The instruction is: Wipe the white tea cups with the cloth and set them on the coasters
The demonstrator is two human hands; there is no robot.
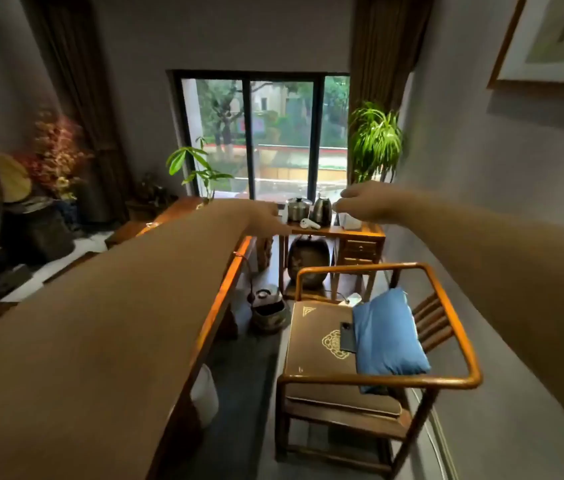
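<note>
No white tea cups, cloth or coasters show in the head view. Both my arms stretch straight ahead toward the window. My left hand (268,218) is flat with its fingers spread and pointing right, and it holds nothing. My right hand (360,202) hovers above the small side table (360,233), fingers loosely curled, thumb and forefinger apart, nothing in it. My left forearm hides most of the long wooden table (228,282).
The side table carries a steel pot (297,207), a kettle (322,209), a white earbud-shaped object (309,223) and a white box (349,221). A wooden armchair (377,341) with a blue cushion (386,336) and a phone (347,336) stands at right. Plants flank the window.
</note>
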